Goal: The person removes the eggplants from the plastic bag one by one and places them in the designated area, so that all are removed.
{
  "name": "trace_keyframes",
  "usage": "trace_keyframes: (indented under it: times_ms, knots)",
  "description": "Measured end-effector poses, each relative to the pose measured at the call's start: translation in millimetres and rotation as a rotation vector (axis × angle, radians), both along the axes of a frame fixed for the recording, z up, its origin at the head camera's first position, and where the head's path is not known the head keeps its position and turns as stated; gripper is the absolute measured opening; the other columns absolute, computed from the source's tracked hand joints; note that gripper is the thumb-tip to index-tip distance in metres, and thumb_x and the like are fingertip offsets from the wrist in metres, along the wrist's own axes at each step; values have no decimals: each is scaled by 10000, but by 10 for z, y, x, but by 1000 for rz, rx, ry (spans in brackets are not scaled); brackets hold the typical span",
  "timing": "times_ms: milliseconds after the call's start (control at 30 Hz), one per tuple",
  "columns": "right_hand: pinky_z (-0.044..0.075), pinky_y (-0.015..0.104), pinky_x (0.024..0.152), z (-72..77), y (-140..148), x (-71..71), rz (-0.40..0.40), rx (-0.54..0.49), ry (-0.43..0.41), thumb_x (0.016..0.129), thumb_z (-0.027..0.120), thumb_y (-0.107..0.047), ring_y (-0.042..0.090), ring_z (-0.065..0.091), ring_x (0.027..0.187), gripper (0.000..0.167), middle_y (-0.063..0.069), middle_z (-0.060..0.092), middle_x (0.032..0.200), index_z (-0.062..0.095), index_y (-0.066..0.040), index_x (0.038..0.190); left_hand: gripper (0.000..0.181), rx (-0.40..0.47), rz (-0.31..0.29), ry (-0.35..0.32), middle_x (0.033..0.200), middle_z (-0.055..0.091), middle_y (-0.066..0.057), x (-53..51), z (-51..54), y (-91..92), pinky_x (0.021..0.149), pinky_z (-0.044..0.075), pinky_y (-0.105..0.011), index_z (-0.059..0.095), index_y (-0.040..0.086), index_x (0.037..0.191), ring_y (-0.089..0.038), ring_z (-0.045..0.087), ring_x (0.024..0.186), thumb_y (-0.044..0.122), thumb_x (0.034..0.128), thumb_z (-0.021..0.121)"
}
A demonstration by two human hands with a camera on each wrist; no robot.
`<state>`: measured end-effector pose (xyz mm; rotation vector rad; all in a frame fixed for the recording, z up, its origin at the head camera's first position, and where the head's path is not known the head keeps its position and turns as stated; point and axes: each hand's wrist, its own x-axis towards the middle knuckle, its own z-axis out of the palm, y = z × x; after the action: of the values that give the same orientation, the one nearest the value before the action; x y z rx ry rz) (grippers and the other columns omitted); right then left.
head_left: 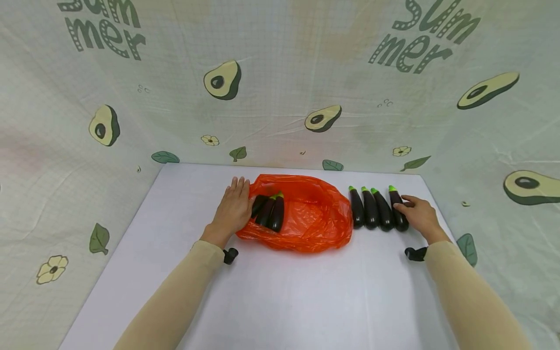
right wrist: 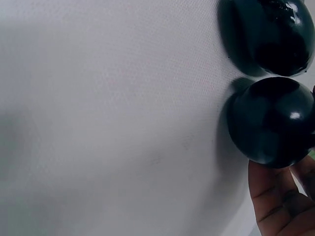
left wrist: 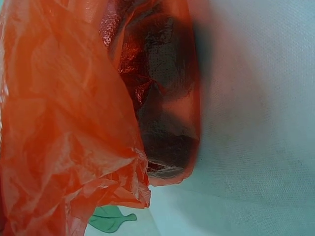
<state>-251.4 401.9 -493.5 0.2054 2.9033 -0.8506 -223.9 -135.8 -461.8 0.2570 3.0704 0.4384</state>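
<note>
My left hand [head_left: 235, 206] lies with straight fingers along the left side of a red plastic bag [head_left: 306, 214]. Inside the bag's open mouth are dark eggplants [head_left: 276, 214] with green tops. Through the thin plastic, the left wrist view shows dark rounded shapes; the hand is out of sight there. To the bag's right, several eggplants [head_left: 370, 210] lie side by side with green ends pointing away. My right hand [head_left: 420, 215] holds the rightmost eggplant [head_left: 400, 214], thumb across it and fingers along its right side. Close up, its glossy round end [right wrist: 270, 123] shows above the fingers [right wrist: 266, 191].
A white table [head_left: 306, 296] carries everything. Behind and beside it hangs a pale cloth [head_left: 271, 116] printed with avocados, leaves and lettering. Black wrist devices [head_left: 415, 253] sit at both sleeve cuffs. The bag's right edge is close to the leftmost loose eggplant [head_left: 357, 209].
</note>
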Motion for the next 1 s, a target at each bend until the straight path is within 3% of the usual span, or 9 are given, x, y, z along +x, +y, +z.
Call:
trace_keyframes:
  times_ms: [433, 1000]
  knots:
    - [449, 668, 1058, -35, 4, 3, -50, -30, -14, 1081, 528, -474, 580, 497, 1330, 695, 388, 516, 1472, 480, 55, 1528, 693, 3, 1, -12, 1753, 164, -213, 7, 9, 3, 1325, 122, -549, 194, -13, 1670, -378, 55, 1646, 332, 1129, 456]
    - [420, 666, 1105, -93, 15, 27, -80, -38, -14, 1079, 517, -508, 581, 455, 1380, 775, 386, 498, 1481, 397, 87, 1561, 681, -1, -6, 9, 1743, 183, -232, 11, 6, 7, 1319, 133, -560, 215, -30, 1660, -397, 76, 1640, 313, 1128, 467]
